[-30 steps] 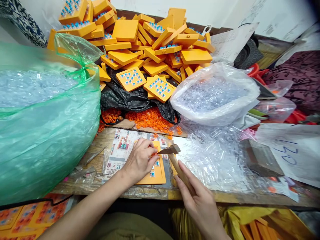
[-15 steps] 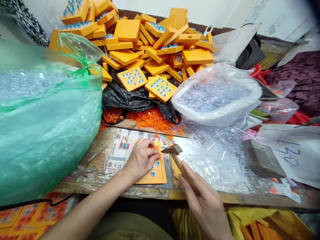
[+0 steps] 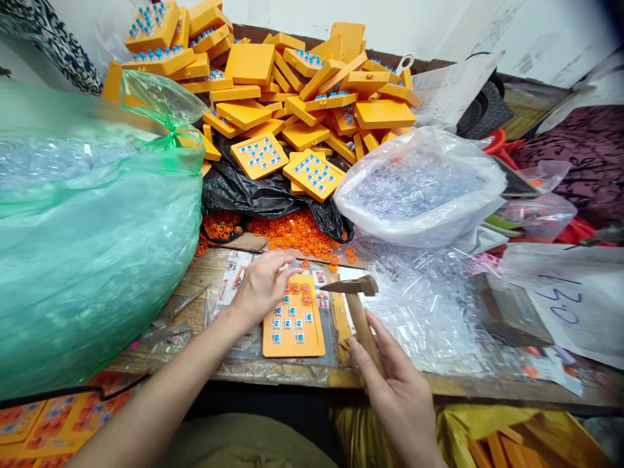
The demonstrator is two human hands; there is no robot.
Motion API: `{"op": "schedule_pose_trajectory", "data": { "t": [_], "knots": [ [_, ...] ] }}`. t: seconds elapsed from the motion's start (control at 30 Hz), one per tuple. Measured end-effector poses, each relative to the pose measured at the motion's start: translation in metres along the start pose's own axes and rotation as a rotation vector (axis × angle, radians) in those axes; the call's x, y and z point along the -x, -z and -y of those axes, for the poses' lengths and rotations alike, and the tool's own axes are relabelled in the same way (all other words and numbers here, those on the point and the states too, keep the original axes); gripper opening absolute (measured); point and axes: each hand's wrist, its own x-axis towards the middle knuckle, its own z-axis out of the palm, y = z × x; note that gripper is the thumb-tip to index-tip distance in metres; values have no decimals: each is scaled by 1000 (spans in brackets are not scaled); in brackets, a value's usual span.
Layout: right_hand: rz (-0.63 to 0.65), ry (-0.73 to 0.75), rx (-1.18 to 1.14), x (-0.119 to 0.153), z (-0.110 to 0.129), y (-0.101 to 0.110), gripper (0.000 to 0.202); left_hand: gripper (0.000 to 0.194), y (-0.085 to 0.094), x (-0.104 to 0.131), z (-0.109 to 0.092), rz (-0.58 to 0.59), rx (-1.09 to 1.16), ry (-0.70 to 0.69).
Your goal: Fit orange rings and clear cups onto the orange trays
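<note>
Hammer (image 3: 359,316) shifted right; tip (image 3: 327,286) points left

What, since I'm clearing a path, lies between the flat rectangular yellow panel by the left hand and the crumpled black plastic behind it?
In the head view: small round orange pieces, brown cardboard, then a printed sheet, partly under the left hand.

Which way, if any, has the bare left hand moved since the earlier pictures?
Yes. The bare left hand has moved left and forward, farther from the near edge of the brown wooden table.
</note>
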Motion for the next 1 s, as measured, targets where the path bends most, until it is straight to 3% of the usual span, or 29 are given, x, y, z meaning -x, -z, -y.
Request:
{"op": "schedule_pose_trajectory", "data": {
  "t": [0.17,0.3,0.47,0.73,0.87,1.0],
  "knots": [
    [5,-315,-248,-6,-3,-10,62,21,3,-43,13,438,-176,173],
    [10,-427,-377,-8,-3,-12,70,16,-4,-56,13,549,-189,168],
    [10,-435,-413,-7,-3,-11,69,27,-11,-60,1,507,-272,139],
    [27,-444,-430,-9,-3,-12,70,21,-30,-67,-17,589,-328,89],
    [29,-430,-431,-8,-4,-10,72,27,-10,-59,-10,488,-257,88],
    [30,-402,-369,-5,-5,-9,68,22,30,-18,3,314,-140,181]
  ]
}}
